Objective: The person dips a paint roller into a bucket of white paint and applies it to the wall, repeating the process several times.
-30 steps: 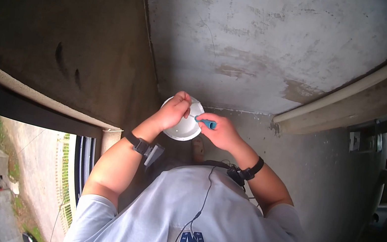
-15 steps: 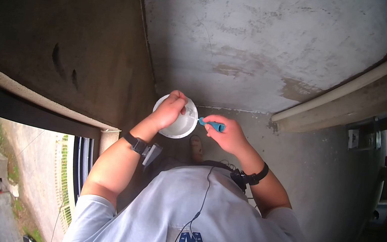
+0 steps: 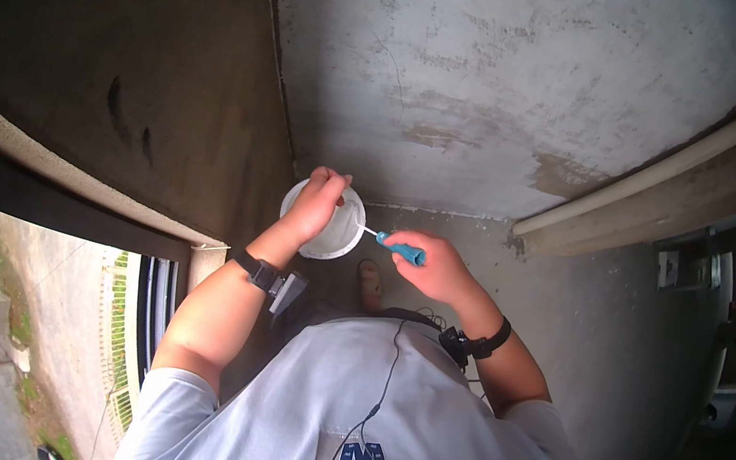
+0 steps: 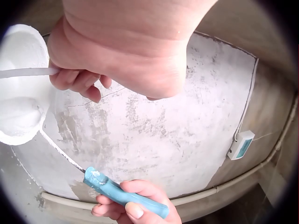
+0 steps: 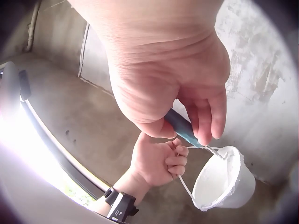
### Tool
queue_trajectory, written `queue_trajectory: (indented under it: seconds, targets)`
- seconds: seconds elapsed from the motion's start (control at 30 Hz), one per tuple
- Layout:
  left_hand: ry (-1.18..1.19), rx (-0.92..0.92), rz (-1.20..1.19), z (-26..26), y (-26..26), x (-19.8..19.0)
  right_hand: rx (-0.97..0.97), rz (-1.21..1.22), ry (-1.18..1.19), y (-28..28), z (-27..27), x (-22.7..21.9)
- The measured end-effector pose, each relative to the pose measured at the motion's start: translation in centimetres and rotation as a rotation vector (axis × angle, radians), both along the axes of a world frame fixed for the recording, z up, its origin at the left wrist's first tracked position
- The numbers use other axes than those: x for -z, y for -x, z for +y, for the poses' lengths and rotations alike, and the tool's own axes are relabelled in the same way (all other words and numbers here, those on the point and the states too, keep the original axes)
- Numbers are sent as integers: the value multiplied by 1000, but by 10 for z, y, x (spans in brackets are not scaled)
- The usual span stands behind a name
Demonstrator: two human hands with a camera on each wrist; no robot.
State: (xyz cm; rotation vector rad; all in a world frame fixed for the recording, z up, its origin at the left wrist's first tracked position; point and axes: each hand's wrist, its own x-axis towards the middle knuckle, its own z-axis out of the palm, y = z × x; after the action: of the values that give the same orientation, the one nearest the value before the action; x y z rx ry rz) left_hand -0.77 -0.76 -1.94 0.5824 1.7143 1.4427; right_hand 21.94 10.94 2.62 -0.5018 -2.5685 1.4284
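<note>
My left hand (image 3: pixel 314 208) grips the thin white bail handle (image 4: pixel 28 73) of a small white bucket (image 5: pixel 245 191), which hangs tilted. White paint coats the inside and the rim. My right hand (image 3: pixel 434 268) holds a paint roller by its blue handle (image 4: pixel 121 192), thumb and fingers round it. The roller's thin rod (image 4: pixel 60 150), smeared white, runs over the rim into the bucket. Its far end is hidden by the rim in the left wrist view; the right wrist view shows the rod bending inside.
Ahead is a patchy white wall (image 3: pixel 505 79), with a dark brown wall (image 3: pixel 175 58) to the left. A pale pipe (image 3: pixel 662 174) runs along the white wall. Below left is a window opening. A foot (image 3: pixel 370 283) stands on the grey floor under the hands.
The bucket and my left hand have shifted left. My right hand has drawn slightly right, so more of the roller's rod shows outside the bucket.
</note>
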Motion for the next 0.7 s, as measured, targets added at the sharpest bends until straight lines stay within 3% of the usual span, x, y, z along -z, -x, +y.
queue_trajectory:
  seconds: [0.2,0.5,0.57,0.7]
  targets:
    - [4,-31,-25,0,3,5,8,-19,15,-4,2,2]
    - [-15,-40,-25,0,0,2,-78,-19,-151,-5,-4,-15]
    - [-24,-43,-18,0,0,1,-109,105,-159,-4,-4,-10]
    - [-26,-75,-40,1,2,4,-109,117,-191,-5,-7,-10]
